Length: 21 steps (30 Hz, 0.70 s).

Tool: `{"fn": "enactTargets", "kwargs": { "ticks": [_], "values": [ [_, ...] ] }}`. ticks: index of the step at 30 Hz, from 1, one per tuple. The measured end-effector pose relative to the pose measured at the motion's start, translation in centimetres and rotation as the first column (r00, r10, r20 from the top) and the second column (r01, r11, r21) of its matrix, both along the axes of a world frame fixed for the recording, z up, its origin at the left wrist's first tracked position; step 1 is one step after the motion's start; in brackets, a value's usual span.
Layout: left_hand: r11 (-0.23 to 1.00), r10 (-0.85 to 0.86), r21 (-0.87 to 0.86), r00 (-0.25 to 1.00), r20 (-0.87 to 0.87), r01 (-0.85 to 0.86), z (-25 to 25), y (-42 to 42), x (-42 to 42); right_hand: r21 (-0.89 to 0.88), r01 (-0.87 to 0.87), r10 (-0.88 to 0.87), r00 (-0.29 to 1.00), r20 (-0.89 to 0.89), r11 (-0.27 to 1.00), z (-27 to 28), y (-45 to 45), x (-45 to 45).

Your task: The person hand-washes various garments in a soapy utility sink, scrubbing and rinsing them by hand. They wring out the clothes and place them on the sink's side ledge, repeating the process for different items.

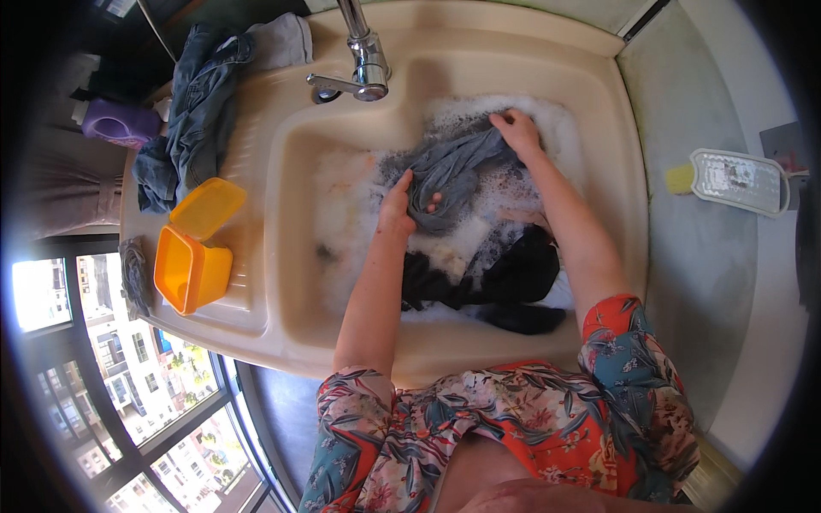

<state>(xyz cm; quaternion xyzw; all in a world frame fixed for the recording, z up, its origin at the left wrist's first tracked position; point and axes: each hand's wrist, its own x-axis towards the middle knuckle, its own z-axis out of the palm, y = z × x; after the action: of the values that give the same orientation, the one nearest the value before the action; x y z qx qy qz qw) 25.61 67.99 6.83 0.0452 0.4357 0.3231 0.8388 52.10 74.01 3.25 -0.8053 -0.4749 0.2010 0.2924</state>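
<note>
A wet grey cloth garment (458, 163) stretches between my two hands over the basin of a beige laundry sink (301, 256). My left hand (399, 208) grips its lower left end, with fingertips poking out through the folds. At its upper right end, my right hand (518, 134) pinches the fabric near the foam. White suds (346, 211) cover the water below. Closer to my body, a black garment (519, 269) lies partly in the suds. Part of a pale pink cloth (523, 217) shows beside my right forearm. What lies under the foam is hidden.
A chrome faucet (369, 64) rises at the back. Blue jeans (205, 109), a light grey cloth (282, 42), an open orange container (211, 272), its lid (208, 208) and a purple detergent bottle (120, 123) stand left. A scrub board (737, 181) is at the right wall.
</note>
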Motion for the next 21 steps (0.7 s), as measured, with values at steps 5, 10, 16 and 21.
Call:
{"fn": "enactTargets", "kwargs": {
  "ticks": [5,10,16,21],
  "values": [
    [0.998,0.009,0.062,0.993,0.117,-0.016,-0.9,-0.2,-1.4,0.197,-0.492,0.517,0.685,-0.513,0.848,4.9,-8.3,-12.9],
    [0.950,-0.059,0.270,0.758,0.650,-0.158,-1.3,-1.3,0.9,0.307,-0.746,0.756,0.645,0.112,0.591,10.0,-10.3,-17.3],
    [0.988,0.112,0.098,0.988,0.107,-0.122,-2.0,-1.2,2.4,0.146,-0.313,0.297,0.947,0.122,0.939,9.3,-6.2,-14.7],
    [0.974,0.193,0.061,0.944,0.266,-0.216,0.1,-1.7,1.4,0.334,-0.438,0.460,0.888,0.016,0.835,3.9,-10.1,-16.6]
  ]
}}
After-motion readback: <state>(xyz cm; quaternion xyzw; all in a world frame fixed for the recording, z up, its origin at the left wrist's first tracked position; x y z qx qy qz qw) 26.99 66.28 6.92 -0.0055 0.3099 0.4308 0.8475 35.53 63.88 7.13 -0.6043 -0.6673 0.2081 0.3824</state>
